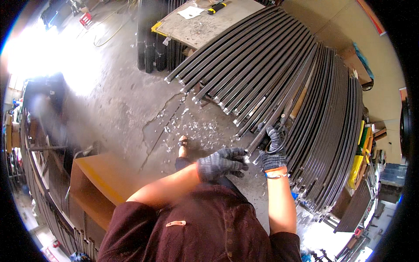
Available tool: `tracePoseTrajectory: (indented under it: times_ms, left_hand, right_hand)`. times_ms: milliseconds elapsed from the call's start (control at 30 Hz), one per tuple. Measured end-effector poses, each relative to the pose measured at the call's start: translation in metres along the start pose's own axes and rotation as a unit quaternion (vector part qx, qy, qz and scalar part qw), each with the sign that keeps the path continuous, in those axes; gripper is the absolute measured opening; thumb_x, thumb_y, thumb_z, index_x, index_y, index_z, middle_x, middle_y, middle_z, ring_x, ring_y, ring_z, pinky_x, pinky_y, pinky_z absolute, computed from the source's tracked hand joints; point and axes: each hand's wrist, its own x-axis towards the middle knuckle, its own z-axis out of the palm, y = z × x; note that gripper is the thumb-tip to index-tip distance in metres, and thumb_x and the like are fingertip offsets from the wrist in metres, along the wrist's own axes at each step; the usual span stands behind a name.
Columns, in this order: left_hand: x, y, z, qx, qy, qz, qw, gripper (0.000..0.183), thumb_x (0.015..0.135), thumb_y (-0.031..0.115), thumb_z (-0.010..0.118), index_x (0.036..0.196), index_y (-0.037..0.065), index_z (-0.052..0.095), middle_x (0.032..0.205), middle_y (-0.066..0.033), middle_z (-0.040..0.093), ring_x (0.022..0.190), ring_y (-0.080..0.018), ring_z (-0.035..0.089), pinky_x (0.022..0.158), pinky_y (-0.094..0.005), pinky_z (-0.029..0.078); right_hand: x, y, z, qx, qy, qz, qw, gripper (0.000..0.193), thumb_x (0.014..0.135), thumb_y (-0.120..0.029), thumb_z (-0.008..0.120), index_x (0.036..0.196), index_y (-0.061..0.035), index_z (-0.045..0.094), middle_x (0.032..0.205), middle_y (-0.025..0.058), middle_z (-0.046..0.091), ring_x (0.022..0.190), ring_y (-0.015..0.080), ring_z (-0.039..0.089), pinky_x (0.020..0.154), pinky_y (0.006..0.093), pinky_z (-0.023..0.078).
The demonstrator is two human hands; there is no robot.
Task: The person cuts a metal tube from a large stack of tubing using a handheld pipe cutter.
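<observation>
Long, dark, glossy, metal-looking bar [276,115] lies among similar bars [244,65], tip between our grey-knit-gloved left hand [221,164] and right hand [274,148]. We cannot tell whether either grip is closed. We judge it stiff, slippery, heavyish; best held mid-length.

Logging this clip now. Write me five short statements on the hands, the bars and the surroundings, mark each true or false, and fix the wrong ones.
1. The left hand and right hand both wear knit gloves. True.
2. The long bars are bright red. False: they are dark.
3. White scraps are strewn on the floor. True.
4. The left hand is inside the cardboard box. False: it is near the end of a bar, and the box stands off to the left.
5. A black-and-yellow tool lies on the table, near a white sheet. True.
</observation>
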Motion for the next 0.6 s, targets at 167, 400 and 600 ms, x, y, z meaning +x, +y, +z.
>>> tracePoseTrajectory:
  times_ms: [167,400,600]
  left_hand:
    - [0.014,-0.006,-0.001,-0.045,0.046,-0.084,0.994,0.039,0.083,0.025,0.063,0.113,0.001,0.054,0.1,-0.0047,0.06,0.09,-0.0126,0.055,0.075,-0.0276,0.046]
    - [0.032,-0.042,-0.035,0.137,0.226,-0.043,0.964,0.025,0.083,0.025,0.065,0.095,0.004,0.064,0.066,0.0022,0.055,0.055,-0.0075,0.048,0.049,-0.0247,0.041]
    - [0.04,-0.061,-0.045,0.233,0.148,-0.069,0.959,0.022,0.086,0.015,0.058,0.101,0.0,0.06,0.083,-0.004,0.061,0.074,-0.0119,0.054,0.065,-0.027,0.047]
  right_hand:
    - [-0.003,0.0,0.0,-0.174,0.021,-0.035,0.984,0.027,0.078,-0.012,0.065,0.103,-0.0078,0.057,0.083,0.0025,0.061,0.07,0.0138,0.06,0.06,0.0267,0.052]
    - [-0.058,-0.038,-0.041,-0.174,-0.01,0.162,0.971,0.026,0.088,-0.036,0.054,0.086,-0.0094,0.053,0.069,0.0025,0.055,0.052,0.0124,0.048,0.045,0.0247,0.039]
    - [-0.158,-0.001,-0.135,-0.442,-0.073,0.213,0.868,0.042,0.09,-0.044,0.043,0.102,-0.0052,0.051,0.092,0.0073,0.057,0.076,0.0212,0.055,0.067,0.0358,0.051]
